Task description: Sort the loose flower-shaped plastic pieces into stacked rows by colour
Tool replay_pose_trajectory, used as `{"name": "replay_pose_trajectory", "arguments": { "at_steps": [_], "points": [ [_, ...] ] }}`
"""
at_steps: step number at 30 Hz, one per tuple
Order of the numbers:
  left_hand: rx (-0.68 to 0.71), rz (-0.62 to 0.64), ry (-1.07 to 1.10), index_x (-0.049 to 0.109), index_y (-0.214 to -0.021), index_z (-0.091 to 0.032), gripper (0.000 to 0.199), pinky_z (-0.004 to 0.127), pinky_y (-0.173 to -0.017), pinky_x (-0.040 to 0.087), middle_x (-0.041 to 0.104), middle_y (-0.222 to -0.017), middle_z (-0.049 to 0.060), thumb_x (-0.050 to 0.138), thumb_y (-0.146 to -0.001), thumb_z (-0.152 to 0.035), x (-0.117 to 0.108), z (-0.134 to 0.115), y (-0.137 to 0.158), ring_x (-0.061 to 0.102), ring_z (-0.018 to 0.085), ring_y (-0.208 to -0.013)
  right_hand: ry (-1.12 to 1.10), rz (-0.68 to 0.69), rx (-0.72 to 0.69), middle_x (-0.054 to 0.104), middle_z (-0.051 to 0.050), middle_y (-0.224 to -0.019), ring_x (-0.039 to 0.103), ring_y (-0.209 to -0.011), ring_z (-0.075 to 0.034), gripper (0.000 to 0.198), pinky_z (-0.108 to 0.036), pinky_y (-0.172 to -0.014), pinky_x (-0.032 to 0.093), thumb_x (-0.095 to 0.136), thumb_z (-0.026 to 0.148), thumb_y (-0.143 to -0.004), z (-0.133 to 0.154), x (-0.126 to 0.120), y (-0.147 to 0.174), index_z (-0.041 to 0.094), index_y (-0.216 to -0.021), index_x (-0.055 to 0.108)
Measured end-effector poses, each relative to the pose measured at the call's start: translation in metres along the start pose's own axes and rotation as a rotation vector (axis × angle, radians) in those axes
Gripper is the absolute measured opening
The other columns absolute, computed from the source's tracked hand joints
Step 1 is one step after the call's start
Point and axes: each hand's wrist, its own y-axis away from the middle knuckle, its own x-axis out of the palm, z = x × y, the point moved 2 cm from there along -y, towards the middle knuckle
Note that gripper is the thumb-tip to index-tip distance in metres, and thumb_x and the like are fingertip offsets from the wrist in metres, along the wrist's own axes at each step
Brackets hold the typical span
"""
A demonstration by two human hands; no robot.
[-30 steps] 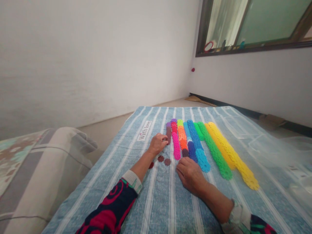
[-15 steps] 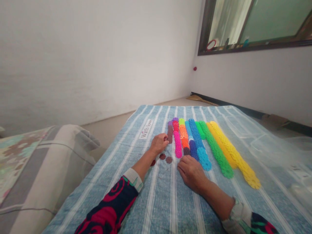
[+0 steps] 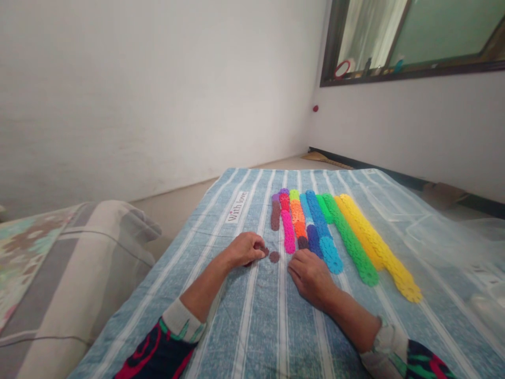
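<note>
My left hand (image 3: pixel 245 249) is closed in a pinch at the table, its thumb and fingertips on a small brown notched disc (image 3: pixel 266 252). Another brown disc (image 3: pixel 274 257) lies flat just right of those fingertips. Beyond them, a short row of overlapping brown discs (image 3: pixel 275 217) has purple ones at its far end. My right hand (image 3: pixel 311 273) rests with curled fingers near the dark discs (image 3: pixel 303 242); whatever its fingers hold, if anything, is hidden. Between the hands lies the near end of a pink row (image 3: pixel 289 239).
Rows of orange (image 3: pixel 298 213), blue (image 3: pixel 317 216), green (image 3: pixel 349 242) and yellow discs (image 3: pixel 374 250) run across the striped cloth (image 3: pixel 221 337). Clear plastic (image 3: pixel 442 231) lies on the right. A covered padded piece of furniture (image 3: pixel 98 263) stands to the left.
My left hand has moved from the brown row back toward me, down to the loose brown discs, and now pinches one. My right hand has stayed in place.
</note>
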Motion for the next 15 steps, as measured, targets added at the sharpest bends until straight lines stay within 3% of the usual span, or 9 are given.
{"name": "replay_pose_trajectory", "arguments": {
  "at_steps": [6, 9, 15],
  "points": [
    [-0.074, -0.036, 0.192, 0.061, -0.069, -0.015, 0.010, 0.021, -0.040, 0.028, 0.060, -0.055, -0.003, 0.061, -0.062, -0.022, 0.003, 0.003, -0.003, 0.042, 0.007, -0.035, 0.008, -0.004, -0.010, 0.056, -0.004, -0.077, 0.047, -0.078, -0.019, 0.021, -0.030, -0.070, 0.035, 0.055, 0.011, -0.090, 0.000, 0.001, 0.000, 0.018, -0.071, 0.058],
    [-0.046, -0.050, 0.240, 0.060, -0.066, -0.014, 0.008, 0.021, -0.042, 0.030, 0.060, -0.055, -0.002, 0.059, -0.064, -0.022, 0.000, 0.000, -0.007, 0.043, 0.008, -0.039, 0.015, 0.000, -0.011, 0.056, -0.004, -0.077, 0.047, -0.078, -0.019, 0.021, -0.031, -0.070, 0.034, 0.054, 0.011, -0.090, -0.001, 0.002, 0.000, 0.018, -0.071, 0.058],
    [0.063, -0.288, 0.162, 0.063, -0.064, -0.015, 0.006, 0.022, -0.053, 0.037, 0.056, -0.053, -0.004, 0.059, -0.064, -0.020, -0.008, -0.010, -0.033, 0.049, 0.009, -0.051, 0.005, 0.004, -0.003, 0.056, -0.004, -0.077, 0.047, -0.078, -0.018, 0.021, -0.030, -0.070, 0.034, 0.055, 0.011, -0.090, 0.000, 0.002, -0.001, 0.017, -0.070, 0.058]
  ]
}}
